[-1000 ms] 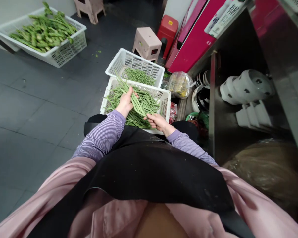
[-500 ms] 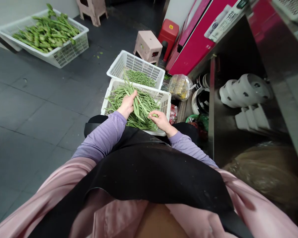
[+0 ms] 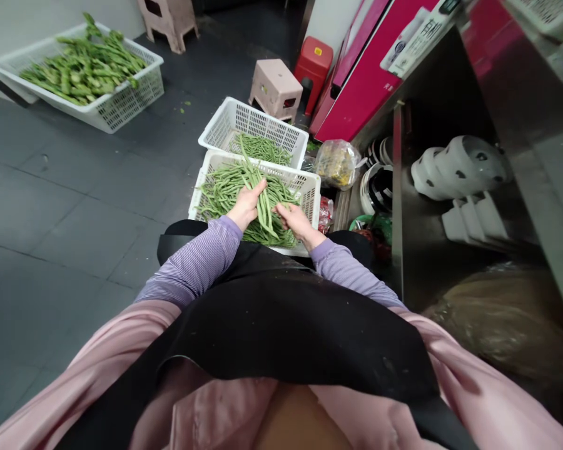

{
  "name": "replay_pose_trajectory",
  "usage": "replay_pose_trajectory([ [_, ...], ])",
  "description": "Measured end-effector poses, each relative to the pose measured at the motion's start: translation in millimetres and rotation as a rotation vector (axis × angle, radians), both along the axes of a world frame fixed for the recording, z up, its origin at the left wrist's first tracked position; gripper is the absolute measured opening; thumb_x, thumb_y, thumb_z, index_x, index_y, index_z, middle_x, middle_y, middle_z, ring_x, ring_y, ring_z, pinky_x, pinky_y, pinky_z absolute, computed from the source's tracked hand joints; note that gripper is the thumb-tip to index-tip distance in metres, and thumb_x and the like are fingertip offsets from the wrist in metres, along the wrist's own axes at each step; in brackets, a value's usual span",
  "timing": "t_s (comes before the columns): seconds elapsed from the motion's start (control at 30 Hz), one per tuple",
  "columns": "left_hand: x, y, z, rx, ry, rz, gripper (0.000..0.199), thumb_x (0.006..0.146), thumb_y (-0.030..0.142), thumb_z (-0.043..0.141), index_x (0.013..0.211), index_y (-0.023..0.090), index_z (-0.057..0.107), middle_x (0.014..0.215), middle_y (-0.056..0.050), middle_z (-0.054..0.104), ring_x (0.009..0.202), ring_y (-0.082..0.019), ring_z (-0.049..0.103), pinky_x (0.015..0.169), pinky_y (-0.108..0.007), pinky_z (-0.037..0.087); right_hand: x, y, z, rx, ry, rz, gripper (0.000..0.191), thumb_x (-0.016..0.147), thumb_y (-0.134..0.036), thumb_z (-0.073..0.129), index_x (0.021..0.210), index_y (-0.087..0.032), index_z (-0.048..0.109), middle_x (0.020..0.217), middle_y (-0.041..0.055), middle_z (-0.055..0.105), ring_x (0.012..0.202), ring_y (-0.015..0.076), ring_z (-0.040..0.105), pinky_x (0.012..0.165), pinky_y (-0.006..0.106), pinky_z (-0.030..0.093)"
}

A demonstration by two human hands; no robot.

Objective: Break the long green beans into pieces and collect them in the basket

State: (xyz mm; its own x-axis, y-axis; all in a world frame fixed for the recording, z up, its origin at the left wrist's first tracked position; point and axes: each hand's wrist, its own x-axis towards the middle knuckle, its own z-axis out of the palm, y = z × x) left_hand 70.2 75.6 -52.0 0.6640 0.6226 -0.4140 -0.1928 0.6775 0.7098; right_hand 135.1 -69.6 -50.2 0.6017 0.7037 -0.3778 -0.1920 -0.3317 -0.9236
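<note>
A bunch of long green beans (image 3: 263,211) lies in my left hand (image 3: 246,206), its thumb closed across them. Just to the right, my right hand (image 3: 297,222) is closed in a pinch by the lower part of the bunch, apparently on a green bean whose tip is mostly hidden by the fingers. Both hands are over the near white plastic basket (image 3: 315,203), which holds a thick heap of loose green beans (image 3: 220,187). Right behind it stands a second white basket (image 3: 213,128) with a smaller layer of green beans (image 3: 265,149).
A larger white basket (image 3: 136,100) of thick green stalks (image 3: 87,65) stands far left. Behind the bean baskets are a pink stool (image 3: 276,84) and a red stool (image 3: 315,59). To the right are a clear bag (image 3: 338,164) and a metal shelf with stacked white dishes (image 3: 464,169).
My right hand has moved slightly left, closer to the bunch, and the green bit at its fingertips no longer shows clearly. My left hand has shifted a little right and down with the beans.
</note>
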Motion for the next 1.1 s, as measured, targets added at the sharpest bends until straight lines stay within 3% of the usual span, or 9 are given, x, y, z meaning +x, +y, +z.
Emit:
replay_pose_trajectory([
  [0.07,0,-4,-1.5,0.027,0.020,0.012,0.044,0.066,0.040,0.093,0.082,0.017,0.060,0.058,0.005,0.061,0.052,-0.010,0.060,0.061,-0.026,0.056,-14,11,5.5,0.031,0.047,0.071,0.037,0.078,-0.049,0.083,0.086,-0.022,0.057,0.055,-0.0088,0.040,0.046,0.0089,0.037,0.042,0.020,0.028],
  [0.13,-1,-5,-1.6,0.060,0.051,0.025,0.040,0.069,0.036,0.092,0.079,0.017,0.058,0.055,0.007,0.057,0.046,-0.008,0.053,0.054,-0.023,0.051,-19,17,8.7,0.025,0.011,0.057,0.035,0.077,-0.044,0.083,0.085,-0.022,0.057,0.055,-0.0091,0.041,0.047,0.0084,0.037,0.042,0.019,0.026],
  [0.27,-2,0,2.9,0.065,0.132,-0.010,0.031,0.077,0.025,0.084,0.073,0.017,0.054,0.047,0.008,0.049,0.036,-0.005,0.039,0.043,-0.022,0.039,-8,13,9.5,-0.013,-0.095,-0.052,0.031,0.077,-0.040,0.081,0.077,-0.019,0.059,0.054,-0.0086,0.039,0.046,0.0066,0.031,0.041,0.020,0.022],
  [0.4,-3,8,9.6,0.020,0.107,-0.109,0.025,0.076,0.017,0.081,0.072,0.015,0.056,0.047,0.006,0.051,0.035,-0.005,0.039,0.036,-0.019,0.030,4,3,14.8,0.020,0.050,0.049,0.032,0.075,-0.041,0.082,0.075,-0.019,0.058,0.057,-0.0077,0.040,0.046,0.0057,0.030,0.039,0.019,0.021],
  [0.6,-5,20,14.5,0.022,0.063,-0.119,0.019,0.075,0.016,0.079,0.075,0.014,0.060,0.047,0.005,0.053,0.034,-0.004,0.038,0.035,-0.018,0.029,4,-6,22.5,0.041,0.304,0.147,0.039,0.074,-0.036,0.083,0.071,-0.020,0.047,0.058,-0.0089,0.035,0.045,0.0040,0.025,0.038,0.016,0.018],
  [0.8,-10,18,19.8,0.185,0.080,-0.072,0.026,0.075,0.012,0.075,0.065,0.017,0.051,0.047,0.005,0.051,0.034,-0.003,0.038,0.035,-0.017,0.028,4,-6,21.8,0.083,0.334,0.007,0.036,0.081,-0.037,0.079,0.073,-0.020,0.049,0.055,-0.0093,0.034,0.044,0.0046,0.025,0.039,0.015,0.019],
  [1.0,-13,15,21.6,0.326,0.032,-0.100,0.028,0.074,0.020,0.080,0.068,0.019,0.052,0.050,0.005,0.052,0.037,-0.004,0.039,0.037,-0.018,0.030,5,-10,24.2,0.041,0.424,0.097,0.024,0.086,-0.034,0.075,0.080,-0.017,0.058,0.053,-0.0120,0.024,0.042,0.0044,0.018,0.038,0.016,0.015],
  [1.1,-13,10,21.1,0.383,0.055,-0.068,0.025,0.074,0.018,0.079,0.068,0.018,0.054,0.051,0.005,0.052,0.039,-0.005,0.039,0.040,-0.019,0.029,4,-6,19.6,0.031,0.343,-0.024,0.027,0.087,-0.031,0.073,0.074,-0.019,0.052,0.051,-0.0120,0.025,0.040,0.0044,0.019,0.036,0.016,0.016],
])
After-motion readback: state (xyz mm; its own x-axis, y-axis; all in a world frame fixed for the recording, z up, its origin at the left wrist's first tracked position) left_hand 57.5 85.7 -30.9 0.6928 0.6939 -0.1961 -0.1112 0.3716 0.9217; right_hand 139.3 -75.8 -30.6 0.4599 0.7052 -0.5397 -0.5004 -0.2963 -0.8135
